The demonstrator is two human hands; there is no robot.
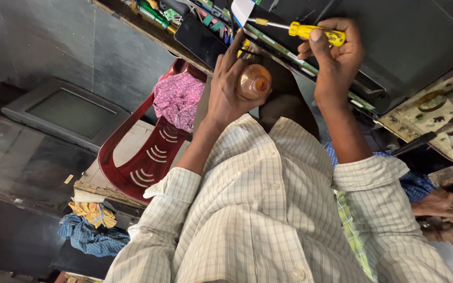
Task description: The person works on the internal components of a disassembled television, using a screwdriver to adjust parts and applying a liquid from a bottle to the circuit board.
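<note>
Head view: looking down the checked shirt (268,209) at both hands, the picture turned about.
Screwdriver: yellow handle (316,33), metal shaft running off to the left, tip over the edge of the dark flat panel (410,47).
Right hand: (334,57) fist wrapped tight round the screwdriver handle, thumb laid along it.
Bottle: small amber one with an orange cap (254,82), just below and left of the screwdriver.
Left hand: (232,86) fingers curled round the bottle, holding it close to the panel's edge.
Step in hand: by my reading, the tip is being worked at the panel's edge strip with the bottle kept ready.
Next move calls for: a steady tip, a firm wrist, the bottle kept level.
Further left of the screwdriver: red plastic chair (148,157) with pink cloth (176,99), grey old television (69,112) beyond.
</note>
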